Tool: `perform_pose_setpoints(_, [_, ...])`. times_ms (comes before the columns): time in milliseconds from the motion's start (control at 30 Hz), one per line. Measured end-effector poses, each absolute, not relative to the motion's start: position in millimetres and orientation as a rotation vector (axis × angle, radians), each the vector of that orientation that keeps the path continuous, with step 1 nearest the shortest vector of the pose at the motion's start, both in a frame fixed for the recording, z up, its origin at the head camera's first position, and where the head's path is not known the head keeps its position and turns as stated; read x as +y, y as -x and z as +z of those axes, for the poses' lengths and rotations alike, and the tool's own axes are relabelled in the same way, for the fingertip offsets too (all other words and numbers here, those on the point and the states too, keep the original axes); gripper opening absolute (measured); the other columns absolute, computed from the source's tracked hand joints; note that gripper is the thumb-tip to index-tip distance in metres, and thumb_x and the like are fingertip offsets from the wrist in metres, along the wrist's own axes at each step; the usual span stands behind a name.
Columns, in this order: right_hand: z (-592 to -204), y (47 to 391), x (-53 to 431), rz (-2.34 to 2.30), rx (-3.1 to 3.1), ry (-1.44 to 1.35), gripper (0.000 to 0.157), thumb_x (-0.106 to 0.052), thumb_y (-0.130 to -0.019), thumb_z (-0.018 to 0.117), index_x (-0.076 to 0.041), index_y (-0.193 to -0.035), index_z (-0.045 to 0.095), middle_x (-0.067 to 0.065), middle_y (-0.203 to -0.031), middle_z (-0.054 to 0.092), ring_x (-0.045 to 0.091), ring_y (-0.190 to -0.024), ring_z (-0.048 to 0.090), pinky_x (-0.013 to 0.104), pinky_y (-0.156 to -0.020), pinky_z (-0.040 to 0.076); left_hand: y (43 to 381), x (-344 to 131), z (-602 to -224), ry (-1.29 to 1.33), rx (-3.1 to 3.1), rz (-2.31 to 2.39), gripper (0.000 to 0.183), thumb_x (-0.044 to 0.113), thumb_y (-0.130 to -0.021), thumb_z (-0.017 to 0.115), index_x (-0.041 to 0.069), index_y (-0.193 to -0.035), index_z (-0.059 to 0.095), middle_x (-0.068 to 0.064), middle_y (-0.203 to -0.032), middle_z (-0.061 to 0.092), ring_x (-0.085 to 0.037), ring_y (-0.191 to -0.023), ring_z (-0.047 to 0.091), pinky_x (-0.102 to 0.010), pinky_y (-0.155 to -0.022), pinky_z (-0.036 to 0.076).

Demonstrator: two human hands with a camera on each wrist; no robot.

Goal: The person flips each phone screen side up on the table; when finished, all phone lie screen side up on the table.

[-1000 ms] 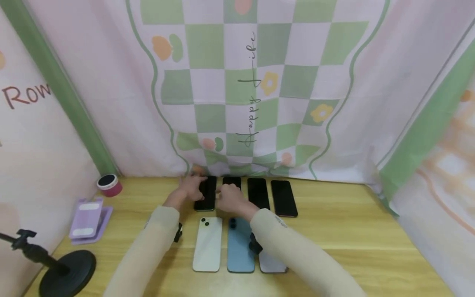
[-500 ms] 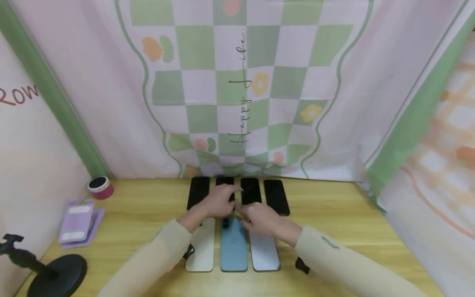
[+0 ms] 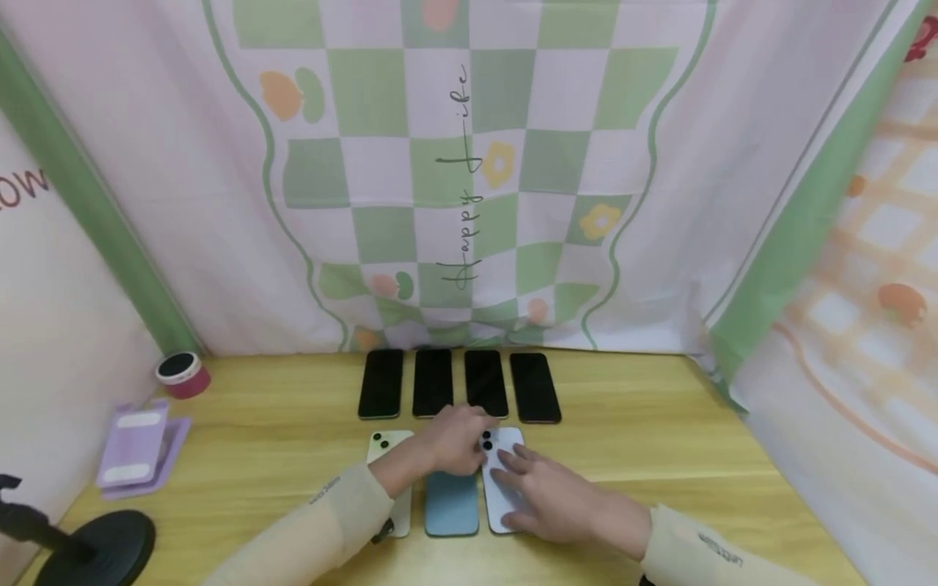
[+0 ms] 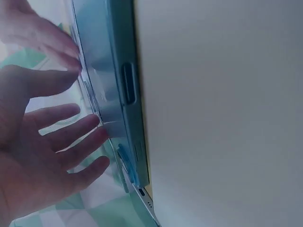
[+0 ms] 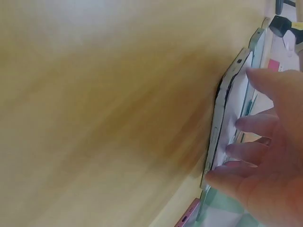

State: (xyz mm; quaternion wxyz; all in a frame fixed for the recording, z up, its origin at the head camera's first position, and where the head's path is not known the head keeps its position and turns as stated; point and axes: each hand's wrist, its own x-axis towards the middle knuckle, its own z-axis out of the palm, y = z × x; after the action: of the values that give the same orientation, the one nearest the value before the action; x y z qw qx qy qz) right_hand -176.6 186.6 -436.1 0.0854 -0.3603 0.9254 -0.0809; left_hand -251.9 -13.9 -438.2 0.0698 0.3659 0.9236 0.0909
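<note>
Three phones lie back up in the near row: a cream one (image 3: 401, 509), a blue one (image 3: 451, 509) and a pale lavender one (image 3: 501, 511). My left hand (image 3: 453, 439) is over the blue phone's upper part, its fingertips near the lavender phone's camera corner. In the left wrist view its fingers spread beside the blue phone (image 4: 128, 113). My right hand (image 3: 553, 492) touches the lavender phone with extended fingers from the right. In the right wrist view the fingertips rest along that phone (image 5: 229, 104). My left forearm hides part of the cream phone.
A far row of several phones with black screens (image 3: 382, 382) lies along the curtain (image 3: 440, 163). On the left of the wooden table (image 3: 645, 456) are a pink jar (image 3: 186, 384), a purple folding stand (image 3: 135, 448) and a black round-based stand (image 3: 103, 553).
Both hands have come nearer and rightward, from the far black phones to the near row. My right hand's fingers have spread from a pointing pose. The head view has turned slightly right.
</note>
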Motion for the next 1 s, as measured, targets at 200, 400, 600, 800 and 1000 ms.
perform_pose_setpoints(200, [-438,166,190,-0.275,2.718,1.027,0.071,-0.052,-0.093,0.072,-0.009,-0.147,0.058,0.022,-0.159,0.048,0.047,-0.146,0.048,0.057,-0.114,0.048,251,-12,-440,-1.1,2.712,0.242,0.054,0.026,-0.093,0.075,0.018,-0.145,0.06,-0.004,-0.133,0.071,-0.017,-0.115,0.064,-0.04,-0.104,0.055])
perform_pose_setpoints(400, [-439,164,193,-0.287,2.726,1.059,0.069,-0.049,-0.094,0.073,-0.007,-0.147,0.058,0.023,-0.158,0.05,0.046,-0.146,0.049,0.054,-0.112,0.05,253,-9,-439,-1.088,2.655,0.348,0.056,0.018,-0.091,0.076,0.015,-0.145,0.061,-0.004,-0.121,0.076,-0.011,-0.085,0.058,-0.024,-0.083,0.054])
perform_pose_setpoints(600, [-439,165,191,-0.301,2.729,1.064,0.07,-0.047,-0.092,0.075,-0.005,-0.146,0.058,0.025,-0.157,0.05,0.049,-0.144,0.049,0.054,-0.11,0.051,258,-8,-438,-0.925,2.584,0.672,0.059,0.003,-0.085,0.074,0.009,-0.142,0.062,-0.01,-0.137,0.071,-0.01,-0.081,0.062,-0.02,-0.079,0.05])
perform_pose_setpoints(800, [-439,164,193,-0.334,2.741,1.033,0.073,-0.044,-0.092,0.076,0.0,-0.146,0.056,0.026,-0.157,0.049,0.05,-0.145,0.047,0.055,-0.112,0.049,260,-4,-438,-0.76,2.523,0.905,0.05,0.001,-0.089,0.07,0.007,-0.137,0.062,-0.015,-0.136,0.068,-0.028,-0.124,0.067,-0.034,-0.093,0.058])
perform_pose_setpoints(1000, [-440,160,192,-0.402,2.726,0.978,0.079,-0.046,-0.095,0.071,0.004,-0.152,0.048,0.026,-0.161,0.044,0.049,-0.148,0.043,0.057,-0.115,0.045,261,0,-443,-0.674,2.524,1.061,0.044,0.001,-0.091,0.066,0.006,-0.135,0.061,-0.016,-0.126,0.07,-0.026,-0.108,0.069,-0.036,-0.084,0.057])
